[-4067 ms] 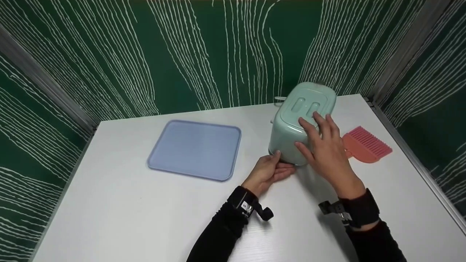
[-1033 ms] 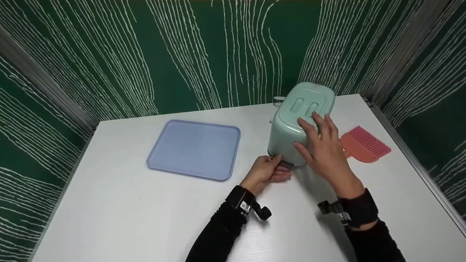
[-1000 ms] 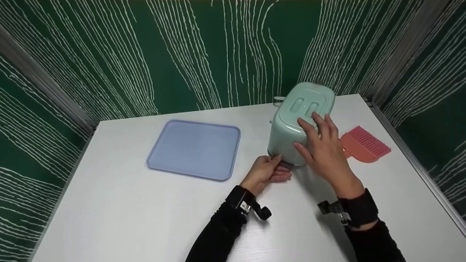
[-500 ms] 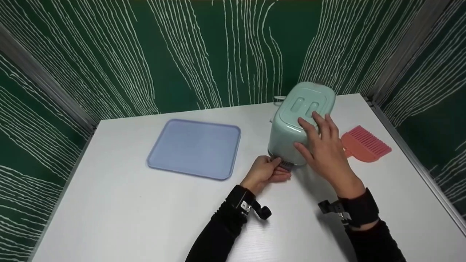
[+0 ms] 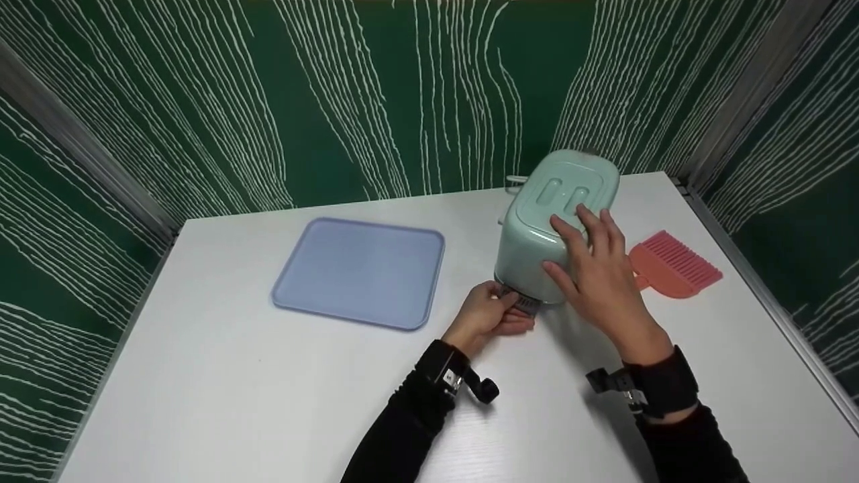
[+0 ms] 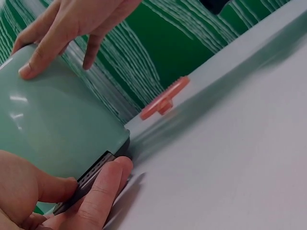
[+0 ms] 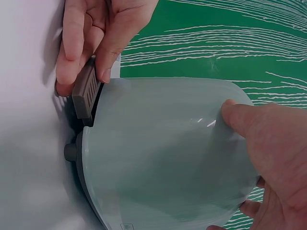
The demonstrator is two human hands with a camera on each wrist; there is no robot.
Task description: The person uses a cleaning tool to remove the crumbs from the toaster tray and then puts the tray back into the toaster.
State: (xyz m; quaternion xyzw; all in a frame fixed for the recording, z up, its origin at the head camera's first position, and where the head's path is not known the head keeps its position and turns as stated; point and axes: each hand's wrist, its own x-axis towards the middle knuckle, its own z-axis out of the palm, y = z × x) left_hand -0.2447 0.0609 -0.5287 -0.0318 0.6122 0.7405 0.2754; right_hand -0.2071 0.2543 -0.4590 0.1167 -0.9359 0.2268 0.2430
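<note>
A mint-green toaster (image 5: 530, 261) stands at the right of the white table, its top marked with two long oval shapes. At the lower edge of its near end, my left hand (image 5: 486, 312) pinches the grey ribbed crumb tray (image 5: 526, 303), thumb above and fingers beneath. Part of this crumb tray (image 7: 86, 93) sticks out from the base in the right wrist view; the rest is hidden inside. My right hand (image 5: 597, 268) holds the toaster's upper near corner, thumb (image 7: 235, 115) against the end face and fingers over the top.
Left of the toaster lies a flat blue tray (image 5: 359, 275). A coral-and-pink toothed dustpan-like piece (image 5: 674, 265) is just right of the toaster. Green walls with white lines border the white table (image 5: 268, 396) at the back and sides.
The crumb tray has come out of the toaster's base toward me, pinched by my left hand, which has drawn back slightly. My right hand and the toaster have stayed in place.
</note>
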